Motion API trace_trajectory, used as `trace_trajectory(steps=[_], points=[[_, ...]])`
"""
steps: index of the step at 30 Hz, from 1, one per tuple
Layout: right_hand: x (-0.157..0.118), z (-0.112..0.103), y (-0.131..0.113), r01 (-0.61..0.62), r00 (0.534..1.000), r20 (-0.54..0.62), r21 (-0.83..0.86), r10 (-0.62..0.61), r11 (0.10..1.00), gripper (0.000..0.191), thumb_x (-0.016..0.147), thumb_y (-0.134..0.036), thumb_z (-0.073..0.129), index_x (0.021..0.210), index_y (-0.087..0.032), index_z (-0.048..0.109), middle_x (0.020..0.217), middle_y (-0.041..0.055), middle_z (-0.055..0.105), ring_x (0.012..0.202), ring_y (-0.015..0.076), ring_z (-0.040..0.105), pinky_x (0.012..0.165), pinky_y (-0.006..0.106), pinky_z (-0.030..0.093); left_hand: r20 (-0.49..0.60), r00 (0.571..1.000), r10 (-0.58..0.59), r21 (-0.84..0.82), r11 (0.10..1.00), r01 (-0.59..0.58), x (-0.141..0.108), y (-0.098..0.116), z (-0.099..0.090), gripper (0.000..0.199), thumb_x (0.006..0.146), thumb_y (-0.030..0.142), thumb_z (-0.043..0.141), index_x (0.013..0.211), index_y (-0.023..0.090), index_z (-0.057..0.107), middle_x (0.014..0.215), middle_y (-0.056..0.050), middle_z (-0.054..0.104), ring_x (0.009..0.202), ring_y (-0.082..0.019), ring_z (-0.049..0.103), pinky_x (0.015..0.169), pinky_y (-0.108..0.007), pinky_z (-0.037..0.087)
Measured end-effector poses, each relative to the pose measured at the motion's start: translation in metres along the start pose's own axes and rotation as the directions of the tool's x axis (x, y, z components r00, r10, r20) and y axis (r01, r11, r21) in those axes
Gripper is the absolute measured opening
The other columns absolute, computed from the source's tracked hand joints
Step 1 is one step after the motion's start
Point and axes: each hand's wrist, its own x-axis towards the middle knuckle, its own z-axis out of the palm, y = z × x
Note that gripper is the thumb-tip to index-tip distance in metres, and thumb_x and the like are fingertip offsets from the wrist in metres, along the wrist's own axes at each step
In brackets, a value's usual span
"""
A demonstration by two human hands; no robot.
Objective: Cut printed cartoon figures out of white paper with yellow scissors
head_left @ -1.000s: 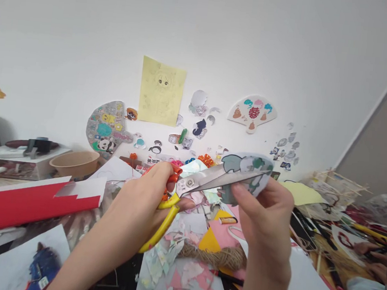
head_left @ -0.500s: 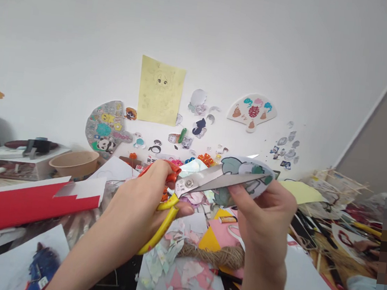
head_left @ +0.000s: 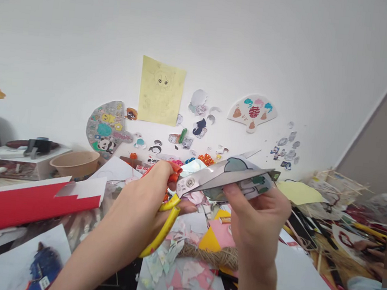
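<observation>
Scissors (head_left: 207, 178) with one red and one yellow handle are gripped in my left hand (head_left: 142, 204), their blades pointing right and spread apart. My right hand (head_left: 262, 217) pinches a paper cutout (head_left: 239, 166) with a grey-green drawing, its thumb on the near side. The cutout lies at the blades, and the lower blade crosses in front of it. Part of the cutout is hidden behind that blade and my fingers.
Paper scraps (head_left: 182, 277), a twine bundle (head_left: 209, 255) and a blue glue gun (head_left: 42, 267) lie below. A red strip (head_left: 27, 210) and brown bowl (head_left: 74, 162) are left. Another person's hand (head_left: 369, 251) shows at right. Cutouts and a yellow drawing (head_left: 161, 91) hang on the wall.
My right hand has shifted slightly left and the cutout has turned and tilted against the blades. The scissors' blades are spread wider. My left hand has barely moved.
</observation>
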Motion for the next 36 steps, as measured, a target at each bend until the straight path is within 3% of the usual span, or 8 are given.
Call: trace_trajectory(steps=[17, 36], points=[[0.001, -0.003, 0.001, -0.016, 0.998, 0.055, 0.067, 0.012, 0.998, 0.011, 0.076, -0.018, 0.079, 0.083, -0.026, 0.078, 0.071, -0.0017, 0.073, 0.068, 0.0146, 0.067, 0.061, 0.027, 0.057, 0.003, 0.999, 0.037, 0.029, 0.999, -0.037, 0.000, -0.002, -0.004, 0.033, 0.090, 0.055, 0.048, 0.087, 0.026, 0.031, 0.080, 0.001, 0.054, 0.067, -0.020, 0.047, 0.061, -0.031, 0.035], [0.008, -0.015, -0.004, -0.010, 0.994, 0.109, 0.040, 0.006, 0.999, 0.006, 0.075, -0.018, 0.078, 0.075, -0.023, 0.077, 0.070, -0.0007, 0.071, 0.066, 0.0149, 0.065, 0.060, 0.029, 0.058, -0.013, 0.994, 0.108, 0.147, 0.984, -0.105, -0.003, -0.010, -0.004, 0.022, 0.091, 0.045, 0.049, 0.092, 0.026, 0.038, 0.085, 0.000, 0.058, 0.069, -0.021, 0.053, 0.060, -0.030, 0.035]])
